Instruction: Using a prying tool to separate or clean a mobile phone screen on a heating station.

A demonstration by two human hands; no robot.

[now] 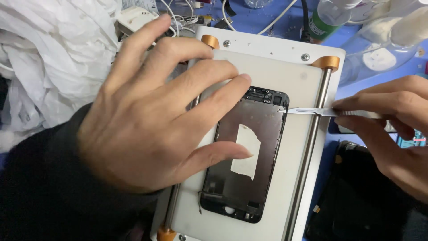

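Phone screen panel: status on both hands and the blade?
Left hand flat, fingers pressing phone screen panel. Right hand pinching thin metal blade, tip at panel's upper right edge. Panel lies on white plate; nothing blocking.

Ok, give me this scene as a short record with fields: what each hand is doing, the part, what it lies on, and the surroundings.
Left hand: spread flat, fingers pressing on the phone screen assembly
Right hand: pinching a thin metal blade tool, tip at the assembly's upper right edge
Part: dark, back side up, white tape patch in the middle
Support: white plate with metal rails and orange end caps
Surroundings: white plastic bags at left, cables and a bottle behind
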